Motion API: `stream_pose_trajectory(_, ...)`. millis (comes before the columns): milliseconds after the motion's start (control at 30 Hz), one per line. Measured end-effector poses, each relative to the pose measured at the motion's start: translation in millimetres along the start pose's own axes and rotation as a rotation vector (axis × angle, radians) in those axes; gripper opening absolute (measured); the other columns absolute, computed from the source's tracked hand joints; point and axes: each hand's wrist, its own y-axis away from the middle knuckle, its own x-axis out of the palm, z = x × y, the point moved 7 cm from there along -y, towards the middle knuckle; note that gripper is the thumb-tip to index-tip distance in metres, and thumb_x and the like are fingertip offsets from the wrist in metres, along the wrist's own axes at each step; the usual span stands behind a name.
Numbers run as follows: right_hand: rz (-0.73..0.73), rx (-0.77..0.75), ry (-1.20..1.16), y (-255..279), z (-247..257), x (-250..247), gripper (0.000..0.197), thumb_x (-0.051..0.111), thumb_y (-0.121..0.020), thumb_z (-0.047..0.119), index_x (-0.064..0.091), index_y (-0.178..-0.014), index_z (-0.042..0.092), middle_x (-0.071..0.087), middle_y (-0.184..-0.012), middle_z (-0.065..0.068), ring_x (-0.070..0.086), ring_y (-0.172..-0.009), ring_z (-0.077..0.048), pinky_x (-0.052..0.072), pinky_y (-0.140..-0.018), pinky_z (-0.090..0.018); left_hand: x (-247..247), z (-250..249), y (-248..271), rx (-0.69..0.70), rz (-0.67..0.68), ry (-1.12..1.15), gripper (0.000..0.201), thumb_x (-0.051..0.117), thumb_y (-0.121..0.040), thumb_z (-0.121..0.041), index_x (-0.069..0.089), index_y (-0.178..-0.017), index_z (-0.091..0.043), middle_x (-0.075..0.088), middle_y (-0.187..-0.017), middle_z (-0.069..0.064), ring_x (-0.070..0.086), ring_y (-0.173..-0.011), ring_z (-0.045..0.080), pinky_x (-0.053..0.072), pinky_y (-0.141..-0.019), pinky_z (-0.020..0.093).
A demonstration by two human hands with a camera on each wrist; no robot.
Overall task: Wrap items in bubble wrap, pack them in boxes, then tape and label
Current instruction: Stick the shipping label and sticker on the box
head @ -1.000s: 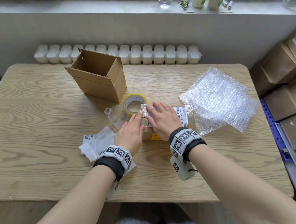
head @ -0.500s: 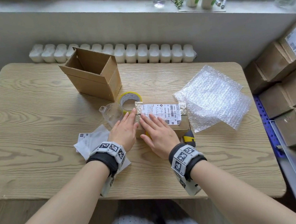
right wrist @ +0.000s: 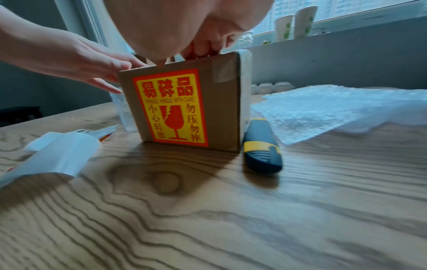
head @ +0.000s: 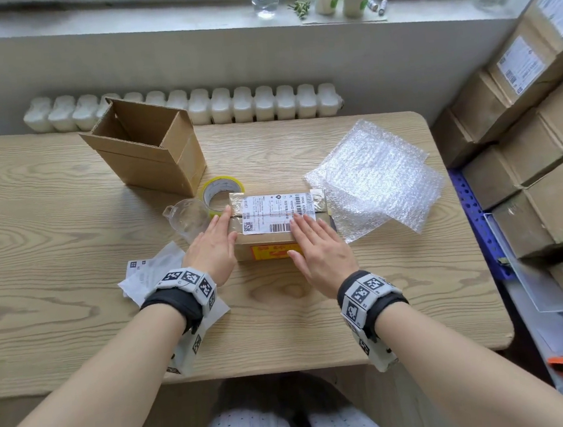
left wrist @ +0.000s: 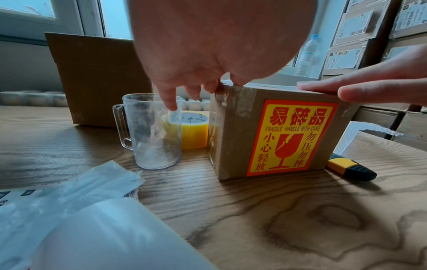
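Observation:
A taped brown box (head: 265,240) stands mid-table with a white shipping label (head: 275,213) on top and a red-and-yellow fragile sticker (left wrist: 290,137) (right wrist: 172,107) on its near side. My left hand (head: 212,244) lies flat against the box's left end, fingers straight. My right hand (head: 317,244) presses flat on the right part of the top, fingertips on the label's lower right corner. A clear glass mug (head: 187,219) (left wrist: 152,131) and a yellow tape roll (head: 221,193) sit just left of the box. Bubble wrap sheets (head: 376,176) lie to its right.
An open empty carton (head: 150,150) stands at the back left. A yellow-and-black utility knife (right wrist: 261,146) lies by the box's right end. White label backing paper (head: 155,277) lies under my left wrist. Stacked labelled parcels (head: 534,140) fill the right side.
My right hand has slid across the label from the box's left part to its right, uncovering the label. My left hand has stayed at the box's left end.

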Motion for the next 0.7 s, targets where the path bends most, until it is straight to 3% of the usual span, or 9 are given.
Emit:
stream_pose_trajectory(200, -0.01, 0.052, -0.004, 14.0, -29.4, -8.8, 0.057, 0.022, -0.097, 0.037, 0.041, -0.14, 0.003, 0.04, -0.146, -0.011, 0.037, -0.136, -0.021, 0.014, -0.115, -0.032, -6.2, -5.6, 3.4, -0.004, -0.045, -0.058, 0.052, 0.028, -0.101, -0.025, 0.009, -0.15, -0.017, 0.024, -0.155, 0.004, 0.024, -0.142, 0.02, 0.021, -0.113, 0.04)
stream_pose_trajectory(367, -0.085, 0.076, -0.123, -8.4, -21.2, -24.1, 0.058, 0.008, -0.098, 0.036, 0.014, -0.15, 0.012, 0.01, -0.157, -0.002, 0.007, -0.145, -0.011, -0.002, -0.117, -0.026, -5.1, -32.1, -0.9, 0.123, -0.184, -0.135, 0.058, 0.027, -0.1, -0.021, 0.001, -0.151, -0.018, 0.0, -0.159, -0.005, 0.002, -0.146, 0.01, 0.003, -0.119, 0.037)
stream_pose_trajectory(567, 0.049, 0.067, -0.134, -53.0, -4.3, -9.0, 0.051, 0.018, -0.103, 0.033, 0.008, -0.151, 0.019, 0.002, -0.159, 0.004, -0.002, -0.146, -0.012, -0.006, -0.116, -0.028, 17.7, -56.5, -25.5, 0.182, -0.054, -0.3, 0.053, 0.013, -0.102, -0.034, -0.004, -0.15, -0.019, -0.007, -0.158, -0.007, -0.009, -0.145, 0.008, -0.003, -0.119, 0.034)
stream_pose_trajectory(700, 0.04, 0.042, -0.071, -51.5, -10.8, -3.6, 0.052, 0.018, -0.103, 0.036, 0.007, -0.151, 0.022, 0.003, -0.159, 0.007, -0.001, -0.146, -0.01, -0.006, -0.116, -0.029, 24.1, -48.3, -27.1, 0.19, -0.028, -0.385, 0.055, 0.011, -0.101, -0.041, -0.005, -0.15, -0.023, -0.009, -0.158, -0.01, -0.011, -0.145, 0.009, -0.006, -0.118, 0.035)
